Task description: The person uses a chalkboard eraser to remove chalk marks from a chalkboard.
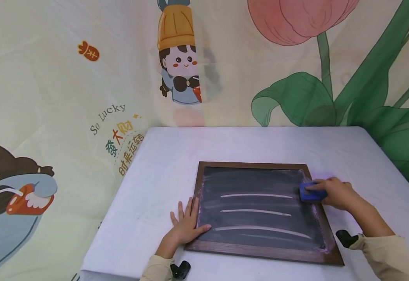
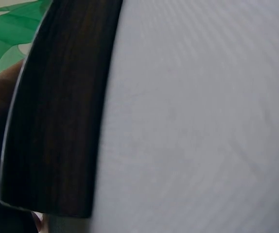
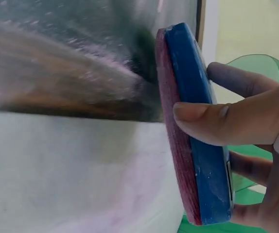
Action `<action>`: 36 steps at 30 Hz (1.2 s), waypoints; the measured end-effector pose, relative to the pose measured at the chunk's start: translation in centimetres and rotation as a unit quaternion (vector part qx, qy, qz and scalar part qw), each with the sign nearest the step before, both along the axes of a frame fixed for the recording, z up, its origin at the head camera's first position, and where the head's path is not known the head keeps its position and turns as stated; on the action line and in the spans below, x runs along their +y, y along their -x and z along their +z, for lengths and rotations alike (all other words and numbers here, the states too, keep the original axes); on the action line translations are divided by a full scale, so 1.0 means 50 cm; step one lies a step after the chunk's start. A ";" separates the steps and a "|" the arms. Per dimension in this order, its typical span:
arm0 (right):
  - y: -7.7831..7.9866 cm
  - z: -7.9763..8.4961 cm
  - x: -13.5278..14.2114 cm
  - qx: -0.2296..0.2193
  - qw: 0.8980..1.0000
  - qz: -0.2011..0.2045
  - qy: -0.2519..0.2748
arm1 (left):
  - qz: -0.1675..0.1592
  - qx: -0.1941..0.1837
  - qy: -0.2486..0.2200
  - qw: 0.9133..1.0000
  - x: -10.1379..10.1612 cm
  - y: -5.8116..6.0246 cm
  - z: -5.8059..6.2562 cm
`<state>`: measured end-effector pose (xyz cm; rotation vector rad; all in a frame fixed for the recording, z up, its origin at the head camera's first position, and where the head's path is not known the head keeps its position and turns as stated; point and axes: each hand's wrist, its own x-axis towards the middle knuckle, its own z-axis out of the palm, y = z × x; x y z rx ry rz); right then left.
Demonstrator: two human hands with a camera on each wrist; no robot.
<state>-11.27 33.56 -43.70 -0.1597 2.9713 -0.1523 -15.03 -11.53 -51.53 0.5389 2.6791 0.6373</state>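
A framed blackboard (image 1: 253, 179) lies on the white table, with three white chalk lines across its dark face. At its upper right edge my right hand (image 1: 339, 193) grips a blue chalkboard eraser (image 1: 311, 192). In the right wrist view the thumb and fingers hold the eraser (image 3: 198, 126) by its blue back, and its pink felt side faces the board. My left hand (image 1: 185, 228) lies with spread fingers over the lower left of the wooden frame (image 1: 250, 251), thumb reaching onto the board. The left wrist view shows mostly the dark frame edge (image 2: 61, 111).
The white table (image 1: 169, 156) reaches past the board on every side. Pale chalk dust marks the frame's right side. Behind hangs a printed cloth (image 1: 225, 78) with a tulip and cartoon figures. Each wrist carries a small black device (image 1: 180, 270).
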 end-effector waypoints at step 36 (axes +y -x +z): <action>0.129 -0.064 -0.534 0.033 0.991 0.099 0.083 | -0.008 0.003 0.018 1.000 -0.003 -0.002 -0.004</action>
